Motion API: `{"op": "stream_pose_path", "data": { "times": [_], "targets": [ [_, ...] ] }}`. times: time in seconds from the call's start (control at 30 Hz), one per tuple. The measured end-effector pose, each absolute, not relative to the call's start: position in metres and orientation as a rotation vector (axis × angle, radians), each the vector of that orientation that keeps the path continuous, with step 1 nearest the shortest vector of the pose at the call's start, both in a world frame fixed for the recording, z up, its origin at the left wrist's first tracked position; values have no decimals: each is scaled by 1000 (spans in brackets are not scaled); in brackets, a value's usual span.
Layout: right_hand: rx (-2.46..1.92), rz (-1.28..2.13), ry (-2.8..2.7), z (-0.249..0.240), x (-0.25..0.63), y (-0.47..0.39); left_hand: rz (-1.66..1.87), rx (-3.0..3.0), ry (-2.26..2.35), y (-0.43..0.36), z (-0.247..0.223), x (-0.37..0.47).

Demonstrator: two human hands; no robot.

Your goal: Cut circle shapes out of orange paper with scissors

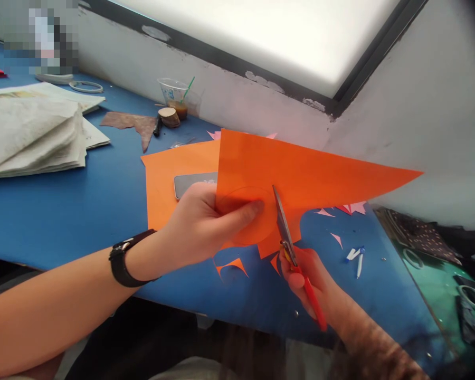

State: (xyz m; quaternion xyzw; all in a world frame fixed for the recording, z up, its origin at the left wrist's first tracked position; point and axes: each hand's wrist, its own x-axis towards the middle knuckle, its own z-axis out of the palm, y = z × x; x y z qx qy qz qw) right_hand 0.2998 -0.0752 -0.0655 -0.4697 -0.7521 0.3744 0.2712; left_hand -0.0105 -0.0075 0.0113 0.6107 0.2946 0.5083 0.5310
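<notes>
Watching remotely, I have my left hand (206,219) pinching the orange paper sheet (285,163) above the tabletop (119,200), my right hand (311,274) wrapped round red-handled scissors (287,244); if the sheet flexes, they could stray into the drawn circle (247,188) or nick the left hand.

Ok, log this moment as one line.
left hand: holds orange sheet | right hand: holds scissors | scissors: beside drawn circle on orange sheet | scraps: on table

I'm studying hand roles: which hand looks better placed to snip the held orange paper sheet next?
Probably the right hand: it holds the red-handled metal scissors, blade at the orange paper sheet that the left hand grips.
</notes>
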Motion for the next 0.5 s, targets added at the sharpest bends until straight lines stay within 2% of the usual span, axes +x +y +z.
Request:
{"op": "stream_pose_path", "data": {
  "times": [0.23,0.5],
  "targets": [
    [-1144,1083,-1931,-68,300,-69,1310,1511,576,-2,9,-8],
    [-1228,1049,-1975,-61,297,-71,1260,1479,631,-3,9,-10]
  ]
}}
